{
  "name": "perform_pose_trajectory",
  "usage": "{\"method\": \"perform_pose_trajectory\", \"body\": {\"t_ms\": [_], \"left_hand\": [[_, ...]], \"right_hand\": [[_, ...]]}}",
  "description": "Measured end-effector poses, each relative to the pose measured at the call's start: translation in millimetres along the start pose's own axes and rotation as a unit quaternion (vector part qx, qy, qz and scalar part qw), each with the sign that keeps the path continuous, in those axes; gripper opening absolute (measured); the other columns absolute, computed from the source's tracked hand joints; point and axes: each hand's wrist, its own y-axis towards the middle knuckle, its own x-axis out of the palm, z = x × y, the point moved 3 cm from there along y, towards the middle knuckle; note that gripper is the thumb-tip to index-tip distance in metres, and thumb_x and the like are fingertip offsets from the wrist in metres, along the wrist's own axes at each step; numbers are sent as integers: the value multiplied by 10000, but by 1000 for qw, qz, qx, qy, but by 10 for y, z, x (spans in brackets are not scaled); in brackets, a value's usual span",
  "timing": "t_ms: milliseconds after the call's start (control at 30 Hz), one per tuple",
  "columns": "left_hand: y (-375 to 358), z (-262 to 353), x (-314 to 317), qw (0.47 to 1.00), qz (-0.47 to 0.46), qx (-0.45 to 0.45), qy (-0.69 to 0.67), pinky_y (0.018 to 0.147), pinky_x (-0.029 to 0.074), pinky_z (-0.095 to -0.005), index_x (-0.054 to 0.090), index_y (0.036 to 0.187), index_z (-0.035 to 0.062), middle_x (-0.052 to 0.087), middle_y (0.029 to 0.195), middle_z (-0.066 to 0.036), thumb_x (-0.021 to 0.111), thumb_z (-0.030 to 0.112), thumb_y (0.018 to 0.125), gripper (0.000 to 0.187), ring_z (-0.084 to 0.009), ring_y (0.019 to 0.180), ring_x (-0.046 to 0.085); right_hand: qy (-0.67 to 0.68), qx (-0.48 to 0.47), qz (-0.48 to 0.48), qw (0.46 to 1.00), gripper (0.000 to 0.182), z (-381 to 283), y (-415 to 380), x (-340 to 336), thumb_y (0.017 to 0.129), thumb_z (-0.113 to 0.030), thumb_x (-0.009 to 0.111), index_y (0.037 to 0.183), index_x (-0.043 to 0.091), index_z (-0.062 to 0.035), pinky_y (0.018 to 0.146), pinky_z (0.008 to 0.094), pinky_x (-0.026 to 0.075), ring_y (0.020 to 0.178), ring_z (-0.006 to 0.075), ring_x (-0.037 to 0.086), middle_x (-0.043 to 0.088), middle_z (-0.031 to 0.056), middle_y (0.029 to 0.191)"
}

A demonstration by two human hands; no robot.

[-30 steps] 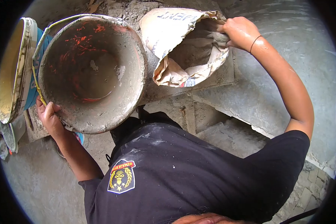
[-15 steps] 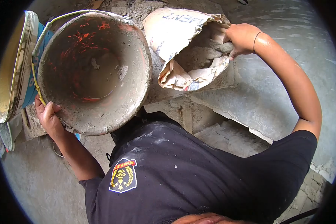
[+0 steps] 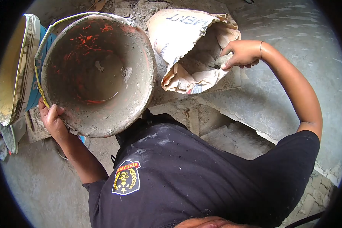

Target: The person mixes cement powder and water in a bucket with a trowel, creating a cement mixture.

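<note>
The left hand (image 3: pixel 54 121) is gripping the near rim of the cement-caked bucket (image 3: pixel 97 74), fingers closed over its edge, and the bucket is standing tilted on the concrete floor (image 3: pixel 277 79). Just beyond, the right hand (image 3: pixel 240 54) is clenching a grey lump of cement (image 3: pixel 223 60) over the open mouth of the paper cement sack (image 3: pixel 190 45). A blue pail (image 3: pixel 17 68) is leaning against the bucket's far left side.

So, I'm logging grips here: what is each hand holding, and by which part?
Left hand grips the bucket by its near rim. Right hand holds a grey cement lump in its fingertips, over the open sack.
</note>
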Motion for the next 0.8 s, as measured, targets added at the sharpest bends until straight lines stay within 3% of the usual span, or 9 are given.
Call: {"method": "perform_pose_trajectory", "body": {"t_ms": [67, 133, 200, 467, 533, 567, 700, 733, 800], "left_hand": [[7, -22, -20, 1000, -4, 5, 4, 736, 427, -207, 523, 1173, -33, 603, 996, -50, 416, -48, 706, 479, -121, 799, 542], [29, -63, -66, 1000, -11, 6, 24, 703, 461, -231, 496, 1275, -8, 632, 1046, -59, 441, 0, 790, 488, -124, 806, 584], [13, 11, 37, 1000, -4, 16, 21, 696, 452, -223, 500, 1267, -10, 625, 1021, -51, 446, -2, 782, 488, -118, 790, 572], [81, -33, -46, 998, -14, 38, 54, 678, 418, -205, 535, 1194, -37, 583, 922, -29, 464, -17, 736, 464, -98, 725, 513], [73, -2, -10, 998, -9, 44, 47, 676, 420, -206, 542, 1173, -45, 586, 905, -28, 463, -23, 721, 459, -100, 716, 516], [92, -18, -40, 999, -23, 33, 30, 667, 415, -210, 546, 1140, -15, 589, 901, -34, 436, -54, 724, 432, -102, 724, 511], [113, 1, 4, 999, -28, 41, 21, 635, 404, -213, 550, 1113, -15, 582, 869, -25, 442, -44, 746, 383, -97, 694, 495], [131, -4, -2, 998, -36, 50, 23, 635, 404, -213, 550, 1113, -15, 582, 869, -25, 442, -44, 746, 383, -97, 694, 495], [168, -68, -91, 998, -35, 42, 36, 634, 401, -213, 554, 1082, -14, 577, 864, -22, 440, -41, 746, 355, -97, 695, 490]], "right_hand": [[21, -8, -3, 1000, 515, 53, -1, 35, 852, -404, 716, 1264, 631, -107, 393, 292, 434, 440, 147, 544, 551, 57, 557], [44, -16, -5, 999, 473, 134, 19, 97, 880, -394, 689, 1253, 637, -108, 387, 287, 426, 443, 138, 540, 557, 49, 576], [138, -50, -16, 989, 424, 220, 70, 188, 917, -368, 647, 1250, 638, -106, 390, 284, 420, 460, 129, 535, 566, 39, 611], [279, -94, 13, 955, 399, 172, 315, 438, 973, -401, 574, 1213, 636, -89, 398, 228, 410, 471, 64, 502, 553, 1, 629], [371, -104, -24, 922, 427, 77, 335, 493, 961, -470, 575, 1140, 647, -89, 398, 235, 414, 480, 80, 510, 538, 4, 619], [386, -126, -8, 914, 409, 8, 319, 535, 971, -470, 558, 1011, 626, -69, 406, 229, 437, 487, 80, 521, 538, 9, 624], [500, -128, -42, 855, 400, -139, 366, 693, 1013, -430, 479, 861, 522, -63, 425, 246, 487, 516, 92, 534, 540, 19, 656], [508, -133, -36, 851, 400, -149, 380, 718, 1013, -430, 479, 861, 522, -63, 425, 246, 487, 516, 92, 534, 540, 19, 656], [616, -144, -85, 770, 378, -182, 392, 812, 1023, -416, 453, 923, 512, -56, 427, 249, 494, 520, 102, 535, 537, 20, 666]]}}
